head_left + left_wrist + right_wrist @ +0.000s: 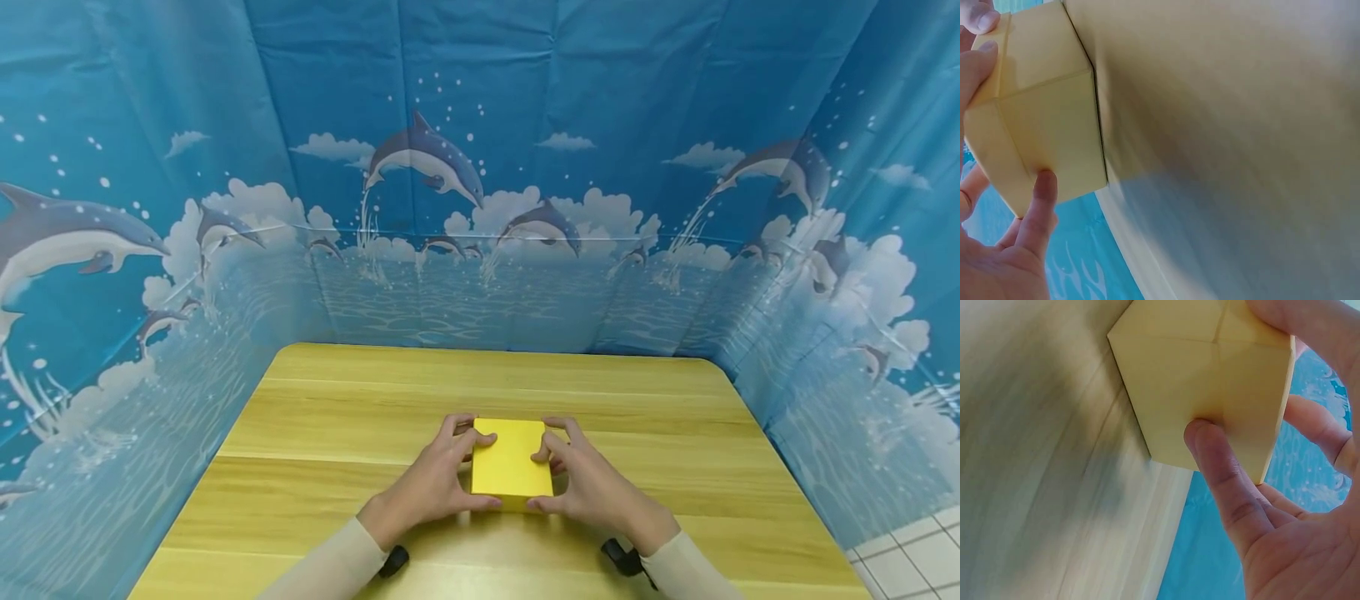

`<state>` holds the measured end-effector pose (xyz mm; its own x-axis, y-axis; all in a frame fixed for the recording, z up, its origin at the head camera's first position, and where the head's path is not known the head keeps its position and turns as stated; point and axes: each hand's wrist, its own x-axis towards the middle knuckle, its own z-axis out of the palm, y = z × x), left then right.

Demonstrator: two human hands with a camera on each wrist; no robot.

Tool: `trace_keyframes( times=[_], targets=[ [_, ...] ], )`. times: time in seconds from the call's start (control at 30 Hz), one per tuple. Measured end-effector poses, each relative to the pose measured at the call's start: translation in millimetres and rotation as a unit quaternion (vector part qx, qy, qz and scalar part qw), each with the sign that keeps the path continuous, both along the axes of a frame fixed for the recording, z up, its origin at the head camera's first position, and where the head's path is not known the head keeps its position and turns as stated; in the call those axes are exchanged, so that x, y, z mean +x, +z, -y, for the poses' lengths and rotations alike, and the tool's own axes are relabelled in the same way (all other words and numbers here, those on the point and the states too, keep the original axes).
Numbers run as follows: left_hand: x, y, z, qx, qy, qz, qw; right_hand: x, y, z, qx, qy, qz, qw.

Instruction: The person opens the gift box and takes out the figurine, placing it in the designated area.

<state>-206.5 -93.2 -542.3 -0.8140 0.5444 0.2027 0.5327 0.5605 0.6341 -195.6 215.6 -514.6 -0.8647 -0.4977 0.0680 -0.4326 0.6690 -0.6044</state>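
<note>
A yellow lidded box (512,457) stands on the wooden table (360,408), its lid seam showing in the left wrist view on the box's side (1041,94). My left hand (442,475) grips the left end, with the thumb at the near side and one finger bent over the top. At the opposite end, my right hand (588,479) holds the box in much the same way. One finger of the right hand (1291,550) presses against the box's side (1179,387) near the seam. What is inside the box is hidden.
A blue curtain (480,300) printed with dolphins hangs behind the table and along both its sides. Black straps (621,557) sit near the wrists. White floor tiles (926,554) show at the lower right.
</note>
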Motion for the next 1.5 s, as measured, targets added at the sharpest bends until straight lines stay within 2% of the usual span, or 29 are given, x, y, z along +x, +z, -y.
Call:
trace_keyframes(
  times=[0.27, 0.43, 0.83, 1.27, 1.5],
  targets=[
    [15.3, -3.3, 1.7, 0.002, -0.005, 0.0, 1.0, 16.0, -5.1, -2, -0.015, 0.004, 0.012, 0.9998],
    [20.4, -3.3, 1.7, 0.002, -0.002, 0.002, 1.0, 20.2, -5.9, -4, -0.019, 0.002, 0.011, 0.9998],
    [24.1, -2.2, -1.2, 0.004, 0.021, 0.0, 0.9998, 18.7, -7.7, -7, -0.021, 0.013, 0.016, 0.9996],
    [25.2, 0.5, -1.7, 0.006, 0.029, -0.002, 0.9996, 19.0, -6.2, -6, -0.008, 0.005, -0.007, 0.9999],
    [24.0, 2.2, -1.2, 0.039, 0.024, 0.01, 0.9989, 20.0, 0.2, -4, -0.015, -0.007, -0.006, 0.9999]
  ],
)
